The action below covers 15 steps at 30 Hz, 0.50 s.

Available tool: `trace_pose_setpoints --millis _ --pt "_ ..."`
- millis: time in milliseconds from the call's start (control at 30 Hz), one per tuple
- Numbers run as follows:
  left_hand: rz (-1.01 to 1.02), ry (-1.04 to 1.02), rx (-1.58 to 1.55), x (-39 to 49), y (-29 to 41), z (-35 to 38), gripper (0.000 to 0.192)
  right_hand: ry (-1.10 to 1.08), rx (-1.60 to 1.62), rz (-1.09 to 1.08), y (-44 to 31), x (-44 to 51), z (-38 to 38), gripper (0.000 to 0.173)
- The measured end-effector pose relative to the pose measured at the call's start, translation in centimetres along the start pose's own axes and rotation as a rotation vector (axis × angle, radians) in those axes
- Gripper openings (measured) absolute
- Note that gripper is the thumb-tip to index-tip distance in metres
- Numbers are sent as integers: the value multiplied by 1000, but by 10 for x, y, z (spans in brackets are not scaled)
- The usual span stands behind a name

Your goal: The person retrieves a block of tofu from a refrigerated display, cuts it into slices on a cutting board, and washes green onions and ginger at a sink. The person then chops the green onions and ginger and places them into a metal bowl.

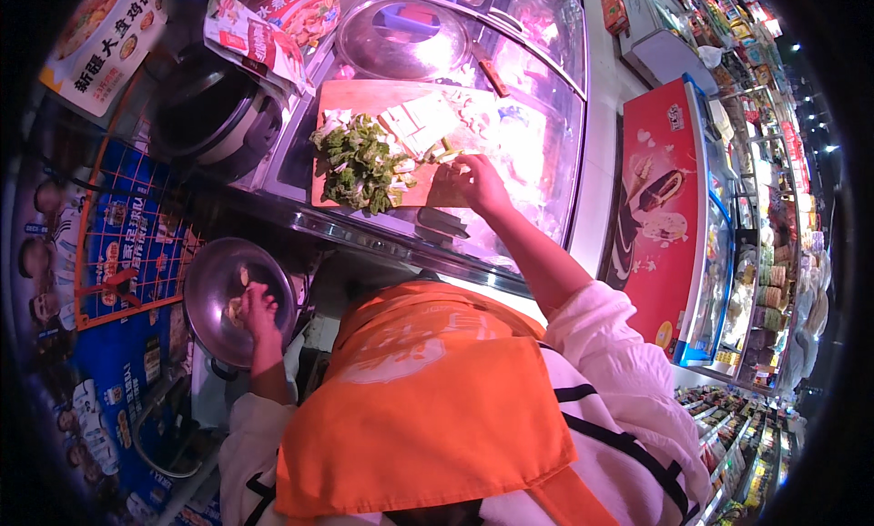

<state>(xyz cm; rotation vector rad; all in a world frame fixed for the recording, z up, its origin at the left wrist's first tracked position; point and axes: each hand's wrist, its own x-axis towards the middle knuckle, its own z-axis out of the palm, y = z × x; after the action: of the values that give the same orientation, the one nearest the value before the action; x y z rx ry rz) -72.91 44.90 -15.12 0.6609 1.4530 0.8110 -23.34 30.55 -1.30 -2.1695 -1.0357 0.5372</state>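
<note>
My left hand [259, 311] is over a round metal bowl [205, 294], with pale pieces of food at its fingertips and in the bowl; whether it grips any cannot be told. My right hand [478, 181] is at the right part of a wooden cutting board [427, 191], its fingertips at some pale green cut pieces [447, 154]. Chopped leafy greens [362, 161] are heaped on the board's left side. White slabs, perhaps tofu [420, 122], lie beside them, with pale pieces [478, 110] further back. A dark-bladed object [440, 226] lies at the board's near edge.
Behind the board are a domed metal lid [403, 41] and a wooden handle [493, 79]. A black rice cooker [212, 116] stands at the left, near food packets [256, 38]. An orange wire rack [130, 253] is left of the bowl. A red chest freezer [655, 212] stands right.
</note>
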Motion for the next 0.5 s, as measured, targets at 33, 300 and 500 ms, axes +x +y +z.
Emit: trace_pose_setpoints --millis 33,300,500 --pt "16 -55 -22 -24 5 24 22 -5 -25 -15 0 3 5 33" --pt "-58 -530 142 -136 39 139 23 -61 -239 -405 24 13 32 14" --pt "-105 -640 224 -158 29 171 23 -87 -93 -379 28 6 6 7"
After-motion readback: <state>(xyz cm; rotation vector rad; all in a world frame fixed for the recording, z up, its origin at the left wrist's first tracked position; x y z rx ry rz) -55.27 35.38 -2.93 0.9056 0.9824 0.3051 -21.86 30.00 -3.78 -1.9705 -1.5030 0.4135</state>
